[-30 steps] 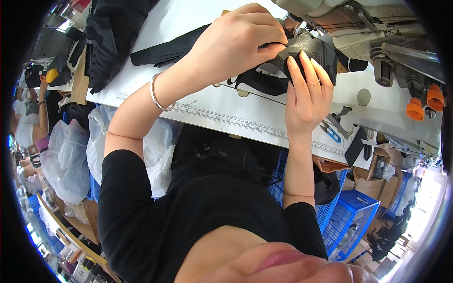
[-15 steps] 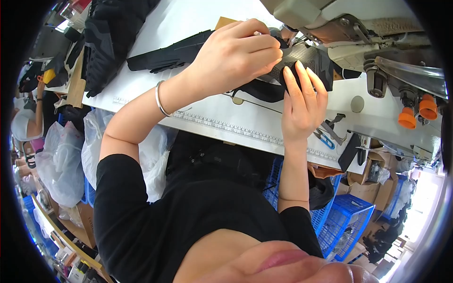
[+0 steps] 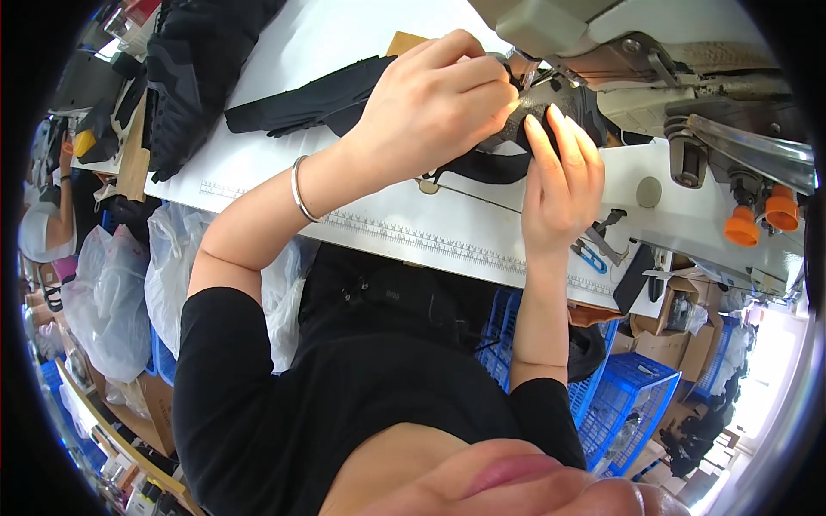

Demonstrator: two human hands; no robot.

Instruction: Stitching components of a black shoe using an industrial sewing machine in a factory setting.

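Observation:
Under the head of a sewing machine (image 3: 594,47) lies a black fabric piece (image 3: 486,166) with a grey mesh part, perhaps a shoe upper. My left hand (image 3: 443,107) is closed, its curled fingers pinching the piece just left of the needle area, which glows under a lamp. The fingertips and the edge they grip are partly hidden. My right hand (image 3: 564,181) lies with straight fingers on the mesh part, pressing it from the near side. To the left, a long black strip-like part (image 3: 305,99) reaches out across the white table (image 3: 404,202) behind my left wrist.
Black pieces are heaped at the far left (image 3: 185,77). Along the table's front edge runs a printed ruler (image 3: 413,232). Blue thread snips (image 3: 592,258) and a black phone-like object (image 3: 635,277) lie right of my wrist. Orange knobs (image 3: 742,225) hang at right; blue crates (image 3: 632,396) stand below.
My right hand has shifted slightly right and up with the mesh part, which has turned a little under the machine head. My left hand keeps its pinch. The whole view has moved slightly.

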